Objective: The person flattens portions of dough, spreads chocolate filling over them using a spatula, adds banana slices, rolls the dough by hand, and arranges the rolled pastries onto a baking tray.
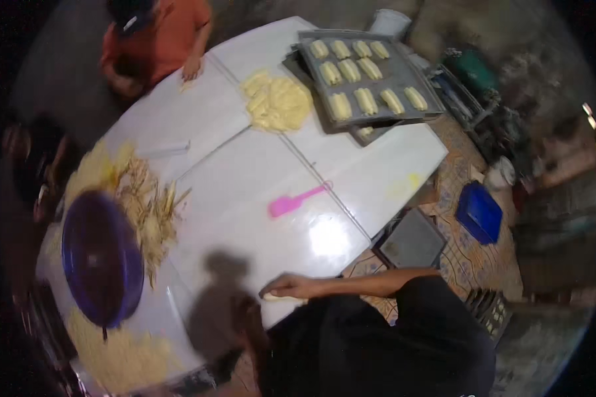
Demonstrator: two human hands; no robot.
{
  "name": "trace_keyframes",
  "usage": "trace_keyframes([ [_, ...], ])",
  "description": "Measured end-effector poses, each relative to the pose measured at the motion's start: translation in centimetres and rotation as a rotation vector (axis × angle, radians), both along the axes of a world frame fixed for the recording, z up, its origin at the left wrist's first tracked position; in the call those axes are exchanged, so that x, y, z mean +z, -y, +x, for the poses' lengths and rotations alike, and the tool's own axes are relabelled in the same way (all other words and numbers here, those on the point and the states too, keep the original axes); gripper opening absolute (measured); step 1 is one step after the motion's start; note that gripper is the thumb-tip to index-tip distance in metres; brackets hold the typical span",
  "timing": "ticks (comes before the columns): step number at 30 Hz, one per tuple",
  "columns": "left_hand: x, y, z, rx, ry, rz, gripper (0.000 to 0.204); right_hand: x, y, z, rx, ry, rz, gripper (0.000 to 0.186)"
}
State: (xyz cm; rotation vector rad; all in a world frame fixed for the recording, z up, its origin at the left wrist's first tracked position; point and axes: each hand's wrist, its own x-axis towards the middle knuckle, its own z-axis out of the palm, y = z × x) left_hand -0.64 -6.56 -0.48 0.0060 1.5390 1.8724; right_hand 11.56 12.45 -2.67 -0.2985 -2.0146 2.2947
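Note:
Near the white table's (pixel 232 165) front edge, my right hand (pixel 289 287) is closed over a pale dough piece (pixel 278 298) lying on the surface. My left hand (pixel 248 311) is dim and partly in shadow beside it, so its fingers are hard to make out. A pink spatula (pixel 285 206) lies ahead of my hands. Farther back sits a mound of yellow dough (pixel 278 106), with a metal tray (pixel 405 73) of shaped dough pieces stacked on another tray at its right.
A purple basin (pixel 99 258) and scattered scraps (pixel 152 205) cover the left side. A person in orange (pixel 159 46) stands across the table; another person (pixel 30 159) is at far left. A blue bin (pixel 478 212), grey trays (pixel 412 241) and a rack (pixel 490 317) are at right.

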Motion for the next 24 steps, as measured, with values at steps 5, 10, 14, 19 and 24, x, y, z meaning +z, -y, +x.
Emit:
trace_keyframes([
  [5, 9.1, -9.1, 1.7, -0.017, -0.176, -0.039, 0.040, 4.4, -3.6, 5.1, -0.305, 0.158, -1.553, 0.058],
  [10, 2.7, -11.6, 1.1, -0.290, -0.349, -0.123, 0.054, 11.7, -21.4, 12.3, -0.842, 0.166, -0.135, 0.047],
  [14, 2.9, -15.6, 4.5, -0.329, -0.457, -0.266, 0.054, 22.4, -36.0, 17.5, -1.206, -0.085, 0.546, 0.049],
  [19, 2.2, -20.4, 11.2, -0.341, -0.520, -0.424, 0.056, 21.8, -56.0, 21.7, -1.408, -0.298, 0.770, 0.051],
  [24, 1.4, -23.2, 16.9, -0.427, -0.540, -0.481, 0.057, 10.7, -64.1, 26.1, -1.396, 0.611, 0.949, 0.064],
])
